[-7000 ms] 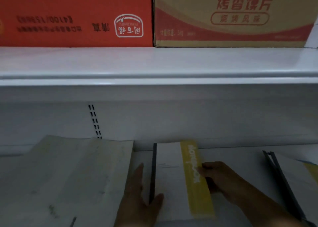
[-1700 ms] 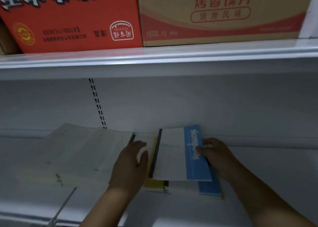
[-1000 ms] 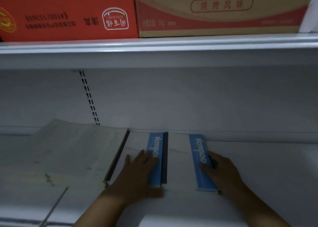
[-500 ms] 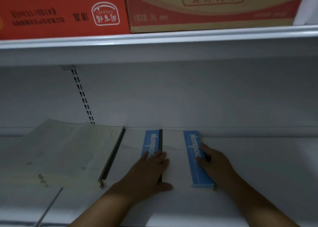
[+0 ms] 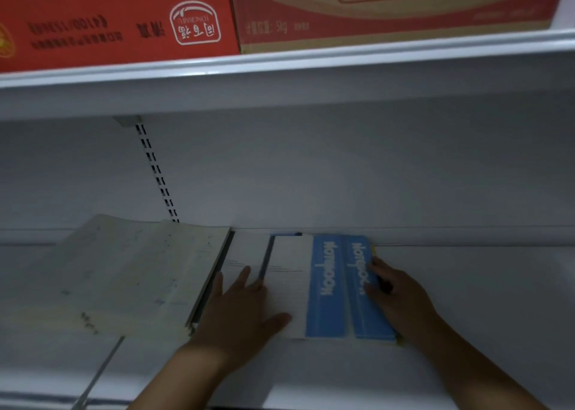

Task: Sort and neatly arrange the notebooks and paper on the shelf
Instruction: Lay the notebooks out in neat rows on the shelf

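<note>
Squaring thin notebooks on the white shelf [image 5: 466, 300]

The notebooks [image 5: 323, 288], lying mid-shelf beside the pile of loose paper [image 5: 124, 272], look light, thin and bendy, likely to slide on each other, so pressing in at the side edges should suit them better than pinching. The left hand [image 5: 239, 313] lies spread flat on the left white covers; the right hand [image 5: 401, 300], fingers loosely curled, presses the right edge of the blue-banded cover, neither hand grasping.
</note>
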The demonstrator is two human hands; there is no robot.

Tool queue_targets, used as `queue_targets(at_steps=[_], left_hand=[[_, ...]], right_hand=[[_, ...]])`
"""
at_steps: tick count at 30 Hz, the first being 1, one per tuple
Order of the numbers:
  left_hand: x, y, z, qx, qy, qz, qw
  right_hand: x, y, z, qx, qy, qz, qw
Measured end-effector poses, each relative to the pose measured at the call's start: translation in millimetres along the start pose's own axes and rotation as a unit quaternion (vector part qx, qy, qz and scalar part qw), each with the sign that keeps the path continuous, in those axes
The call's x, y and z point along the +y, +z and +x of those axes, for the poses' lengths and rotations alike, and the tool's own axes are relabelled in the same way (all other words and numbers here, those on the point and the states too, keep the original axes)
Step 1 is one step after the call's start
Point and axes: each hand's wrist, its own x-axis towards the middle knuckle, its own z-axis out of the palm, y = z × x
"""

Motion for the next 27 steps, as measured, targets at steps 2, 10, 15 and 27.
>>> queue_targets(at_steps=[2,10,15,27], left_hand=[[-9,0,-5,0.003,-0.053,0.009,0.999],[15,5,6,0.019,0.069,-0.116,0.991],[3,19,18,-0.036,0.157,-0.028,0.987],[-14,24,22,0.027,0.168,0.042,0.985]], right_hand=[[0,1,0,0.003,-0.001,0.002,1.000],[-1,1,-2,0.008,0.000,0.018,1.000],[-1,-2,-1,0.002,0.002,0.015,1.000],[-9,-5,-3,-0.001,0.038,-0.009,0.999]])
